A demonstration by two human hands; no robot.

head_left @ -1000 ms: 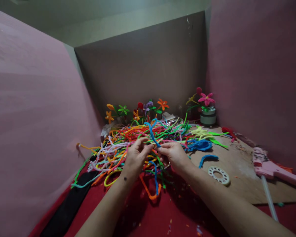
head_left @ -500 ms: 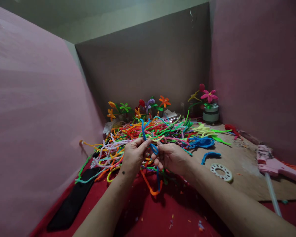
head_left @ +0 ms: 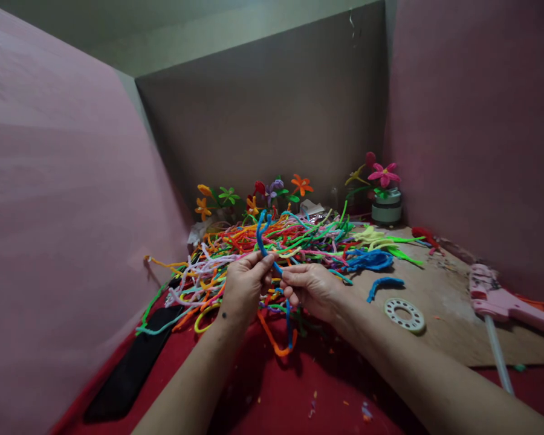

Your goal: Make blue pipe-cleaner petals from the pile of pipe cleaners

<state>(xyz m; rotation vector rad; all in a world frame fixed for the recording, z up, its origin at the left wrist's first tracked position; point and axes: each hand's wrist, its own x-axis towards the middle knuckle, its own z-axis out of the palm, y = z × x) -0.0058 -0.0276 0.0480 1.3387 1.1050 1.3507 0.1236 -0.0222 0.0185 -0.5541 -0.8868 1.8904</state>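
Observation:
A blue pipe cleaner [head_left: 260, 237] is pinched between both hands, its doubled upper part rising above the fingers. My left hand [head_left: 246, 282] grips it between thumb and forefinger. Close beside it, my right hand [head_left: 310, 289] pinches the lower part of the same blue piece. Just behind and around the hands spreads a large heap of multicoloured pipe cleaners [head_left: 236, 237]. Below the fingers an orange pipe cleaner [head_left: 272, 341] and a blue strand hang or lie over the red cloth; whether that strand joins the held piece I cannot tell.
Pipe-cleaner flowers [head_left: 302, 185] stand at the back, with a pale green jar [head_left: 387, 208] at right. On the brown board [head_left: 444, 344] lie a blue bundle [head_left: 369, 260], a round holed disc [head_left: 404, 315] and a pink glue gun [head_left: 498, 299]. A black flat object [head_left: 127, 374] lies left.
The small loop of blue pipe cleaner between the fingertips has been pulled or pressed straight. Both hands stay in nearly the same place, and the view has shifted slightly.

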